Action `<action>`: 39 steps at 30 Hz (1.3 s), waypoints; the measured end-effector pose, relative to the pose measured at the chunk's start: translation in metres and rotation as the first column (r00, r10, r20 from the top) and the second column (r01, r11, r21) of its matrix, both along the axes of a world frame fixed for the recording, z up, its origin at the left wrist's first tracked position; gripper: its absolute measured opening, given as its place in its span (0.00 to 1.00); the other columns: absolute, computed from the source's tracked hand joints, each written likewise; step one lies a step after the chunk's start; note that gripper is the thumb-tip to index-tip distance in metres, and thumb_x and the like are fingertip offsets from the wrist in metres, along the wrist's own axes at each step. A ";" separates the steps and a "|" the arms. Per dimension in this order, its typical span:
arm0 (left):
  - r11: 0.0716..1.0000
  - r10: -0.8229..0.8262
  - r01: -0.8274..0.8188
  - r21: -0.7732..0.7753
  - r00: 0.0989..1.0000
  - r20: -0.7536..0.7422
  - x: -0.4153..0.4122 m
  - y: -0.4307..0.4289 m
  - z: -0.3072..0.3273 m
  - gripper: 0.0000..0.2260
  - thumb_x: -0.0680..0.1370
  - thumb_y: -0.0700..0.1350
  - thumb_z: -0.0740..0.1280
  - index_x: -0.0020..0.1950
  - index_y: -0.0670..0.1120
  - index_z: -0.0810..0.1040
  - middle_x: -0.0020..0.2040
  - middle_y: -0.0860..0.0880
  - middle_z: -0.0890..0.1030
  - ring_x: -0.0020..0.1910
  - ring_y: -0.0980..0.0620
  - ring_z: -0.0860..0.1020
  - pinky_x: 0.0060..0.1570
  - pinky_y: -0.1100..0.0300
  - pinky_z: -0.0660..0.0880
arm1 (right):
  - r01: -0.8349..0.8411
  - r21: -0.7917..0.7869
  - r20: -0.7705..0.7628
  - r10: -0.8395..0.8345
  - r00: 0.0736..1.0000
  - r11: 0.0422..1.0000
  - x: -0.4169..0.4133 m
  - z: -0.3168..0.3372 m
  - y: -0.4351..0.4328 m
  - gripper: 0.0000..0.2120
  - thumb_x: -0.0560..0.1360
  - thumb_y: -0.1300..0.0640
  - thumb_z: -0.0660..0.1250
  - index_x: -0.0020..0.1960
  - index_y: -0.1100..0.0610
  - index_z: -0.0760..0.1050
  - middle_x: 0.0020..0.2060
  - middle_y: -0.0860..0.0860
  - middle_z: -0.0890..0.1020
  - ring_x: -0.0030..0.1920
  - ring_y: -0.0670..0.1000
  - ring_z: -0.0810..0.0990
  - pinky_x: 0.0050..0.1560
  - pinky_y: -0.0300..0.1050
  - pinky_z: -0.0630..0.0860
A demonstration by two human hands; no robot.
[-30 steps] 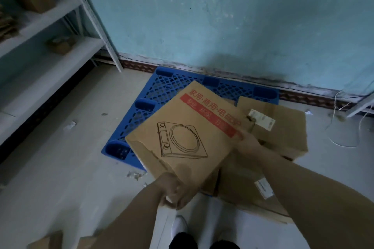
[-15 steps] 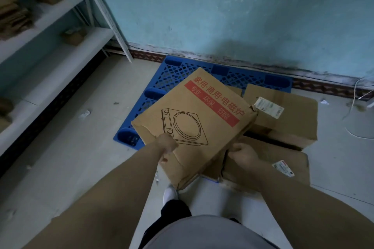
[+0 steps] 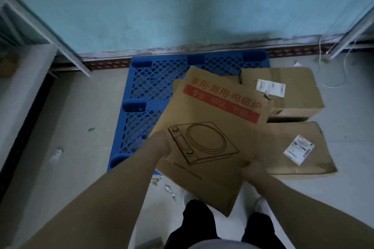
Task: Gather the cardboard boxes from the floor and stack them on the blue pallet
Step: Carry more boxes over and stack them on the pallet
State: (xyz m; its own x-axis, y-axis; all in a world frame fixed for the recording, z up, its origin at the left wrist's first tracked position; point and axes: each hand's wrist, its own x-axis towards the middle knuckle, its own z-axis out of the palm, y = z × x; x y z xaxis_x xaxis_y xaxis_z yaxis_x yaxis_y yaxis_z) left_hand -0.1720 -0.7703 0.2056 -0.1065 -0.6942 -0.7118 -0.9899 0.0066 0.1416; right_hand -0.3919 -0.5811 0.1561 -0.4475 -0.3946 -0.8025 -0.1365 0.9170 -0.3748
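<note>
A flattened cardboard box with red lettering and a cooktop drawing is held over the near right part of the blue pallet. My left hand grips its left edge. My right hand holds its right lower edge, partly hidden under the cardboard. Another flat cardboard sheet peeks out beneath it at the upper left. Two more flattened boxes lie on the floor to the right: one by the pallet's far right corner, one nearer me, each with a white label.
A light blue wall runs behind the pallet. Metal shelving stands at the left and a shelf leg at the right with a white cable nearby. Paper scraps litter the grey floor. My shoes and legs show at the bottom.
The view has swung to face the pallet squarely. The printed box has turned so its long side points away from me, and both hands have shifted along its edges.
</note>
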 end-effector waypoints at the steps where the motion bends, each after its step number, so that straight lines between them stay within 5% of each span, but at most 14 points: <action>1: 0.999 -0.033 0.033 -0.025 0.999 0.018 0.005 -0.009 -0.004 0.15 0.79 0.38 0.60 0.66 0.39 0.68 0.59 0.43 0.75 0.56 0.46 0.75 0.54 0.56 0.74 | 0.079 -0.055 -0.024 -0.080 0.996 0.995 0.005 -0.003 0.003 0.03 0.75 0.64 0.64 0.42 0.63 0.75 0.36 0.54 0.75 0.42 0.55 0.76 0.49 0.51 0.77; 3: 0.992 -0.082 0.086 -0.090 0.996 0.045 0.019 -0.032 -0.020 0.19 0.78 0.38 0.61 0.68 0.39 0.66 0.63 0.41 0.73 0.60 0.43 0.74 0.59 0.53 0.74 | 0.241 -0.087 -0.067 -0.248 0.967 0.966 0.014 -0.008 0.007 0.15 0.75 0.64 0.65 0.59 0.70 0.72 0.49 0.61 0.79 0.48 0.59 0.78 0.46 0.50 0.76; 7: 0.999 0.007 -0.009 -0.042 0.999 -0.043 0.029 -0.061 -0.057 0.30 0.75 0.39 0.63 0.76 0.44 0.58 0.66 0.39 0.73 0.63 0.39 0.73 0.64 0.45 0.72 | 0.491 0.012 0.112 -0.489 0.865 0.871 0.018 -0.024 0.012 0.35 0.73 0.60 0.69 0.75 0.64 0.57 0.65 0.58 0.72 0.63 0.61 0.73 0.60 0.52 0.73; 10: 0.996 0.074 -0.068 0.059 0.991 -0.107 0.033 -0.065 -0.077 0.18 0.78 0.43 0.60 0.67 0.43 0.67 0.60 0.40 0.75 0.59 0.40 0.74 0.58 0.47 0.73 | 0.578 0.026 0.229 -0.568 0.791 0.816 0.021 -0.035 0.007 0.33 0.74 0.62 0.67 0.76 0.59 0.58 0.67 0.57 0.72 0.65 0.61 0.72 0.57 0.51 0.73; 14: 0.987 0.159 -0.160 -0.004 0.981 -0.107 0.049 -0.066 -0.124 0.38 0.64 0.59 0.61 0.72 0.45 0.67 0.65 0.41 0.74 0.64 0.38 0.72 0.64 0.41 0.71 | 0.627 0.041 0.218 -0.620 0.754 0.778 0.020 -0.038 -0.001 0.30 0.75 0.62 0.66 0.75 0.57 0.61 0.67 0.57 0.73 0.64 0.61 0.73 0.62 0.56 0.73; 18: 0.948 0.318 -0.313 0.056 0.939 -0.131 0.042 -0.073 -0.125 0.34 0.62 0.49 0.67 0.66 0.38 0.68 0.59 0.38 0.77 0.56 0.37 0.77 0.59 0.45 0.76 | 0.645 0.030 0.196 -0.637 0.745 0.764 0.020 -0.033 -0.009 0.35 0.74 0.59 0.68 0.77 0.53 0.58 0.68 0.56 0.72 0.63 0.61 0.74 0.63 0.60 0.74; 26: 0.814 0.581 -0.566 0.130 0.800 -0.151 0.026 -0.029 -0.067 0.31 0.74 0.47 0.67 0.73 0.34 0.64 0.67 0.36 0.72 0.64 0.38 0.72 0.65 0.51 0.69 | 0.417 -0.127 0.007 -0.420 0.908 0.900 -0.017 0.017 -0.039 0.30 0.73 0.64 0.62 0.74 0.53 0.61 0.62 0.57 0.75 0.60 0.61 0.74 0.60 0.57 0.75; 29: 0.693 0.712 -0.675 0.252 0.696 -0.095 0.037 -0.009 -0.065 0.40 0.70 0.49 0.70 0.77 0.39 0.57 0.71 0.39 0.68 0.68 0.39 0.69 0.69 0.47 0.67 | 0.308 -0.201 -0.035 -0.320 0.947 0.930 -0.040 0.033 -0.058 0.24 0.73 0.64 0.62 0.69 0.55 0.68 0.58 0.56 0.77 0.60 0.59 0.75 0.63 0.55 0.72; 32: 0.563 0.819 -0.774 0.291 0.570 -0.067 0.055 -0.003 -0.099 0.49 0.60 0.46 0.75 0.77 0.44 0.55 0.69 0.40 0.71 0.64 0.36 0.72 0.62 0.39 0.72 | 0.173 -0.230 -0.110 -0.202 0.973 0.958 -0.060 0.030 -0.068 0.20 0.71 0.56 0.62 0.61 0.43 0.71 0.54 0.51 0.79 0.57 0.57 0.76 0.62 0.56 0.73; 35: 0.507 0.858 -0.819 0.270 0.508 -0.072 0.034 0.004 -0.084 0.43 0.62 0.42 0.76 0.74 0.44 0.59 0.65 0.39 0.72 0.59 0.35 0.74 0.58 0.38 0.75 | 0.105 -0.217 -0.167 -0.143 0.976 0.970 -0.090 -0.020 -0.059 0.19 0.65 0.45 0.58 0.54 0.30 0.65 0.51 0.46 0.80 0.53 0.55 0.77 0.58 0.57 0.75; 37: 0.527 0.849 -0.816 0.236 0.517 -0.106 0.012 0.009 -0.069 0.40 0.68 0.41 0.75 0.75 0.43 0.59 0.67 0.39 0.71 0.61 0.36 0.73 0.60 0.42 0.75 | 0.037 -0.225 -0.173 -0.077 0.982 0.974 -0.101 -0.034 -0.055 0.22 0.66 0.46 0.58 0.60 0.32 0.66 0.55 0.47 0.79 0.57 0.55 0.76 0.61 0.58 0.74; 39: 0.569 0.822 -0.790 0.228 0.553 -0.135 -0.003 0.013 -0.072 0.36 0.73 0.38 0.72 0.77 0.40 0.57 0.69 0.39 0.70 0.64 0.37 0.72 0.63 0.46 0.72 | -0.030 -0.165 -0.172 0.001 0.985 0.986 -0.093 0.000 -0.059 0.24 0.72 0.52 0.62 0.68 0.45 0.67 0.64 0.52 0.75 0.63 0.58 0.73 0.66 0.58 0.69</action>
State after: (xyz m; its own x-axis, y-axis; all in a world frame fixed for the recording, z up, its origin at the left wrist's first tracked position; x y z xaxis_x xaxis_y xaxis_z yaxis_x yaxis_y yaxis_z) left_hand -0.1748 -0.7570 0.1340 0.3011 -0.4688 -0.8304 -0.5156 -0.8126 0.2718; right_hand -0.4852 -0.6405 0.1557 -0.5648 -0.5238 -0.6376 -0.2250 0.8412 -0.4917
